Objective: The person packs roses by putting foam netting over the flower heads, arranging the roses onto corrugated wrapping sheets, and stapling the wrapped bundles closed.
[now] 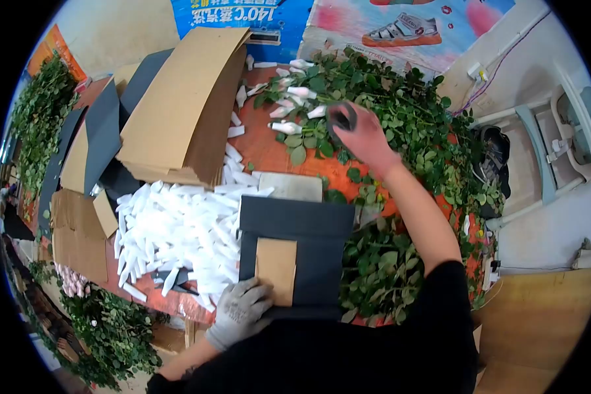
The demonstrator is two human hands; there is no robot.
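Note:
My left hand (241, 312), in a grey work glove, has its fingers curled over the lower left edge of a small brown cardboard piece (276, 269). That piece lies on a folded black sheet (322, 226) in front of me. Farther off, my right hand (361, 131), in a pink glove with dark fingers, is somewhat blurred. Its curled fingers are at the neck of a rose in a white sleeve (316, 112), whose stem the hand hides. Several other sleeved roses (285, 127) lie beside it, heads to the left, with leafy stems (400, 105) to the right.
A heap of white sleeves (177, 230) covers the table left of the black sheet, with a dark-handled tool (174, 279) at its front edge. Large cardboard sheets (177, 105) stand behind it. More greenery (381, 269) lies right of the sheet. A chair (538, 144) stands at right.

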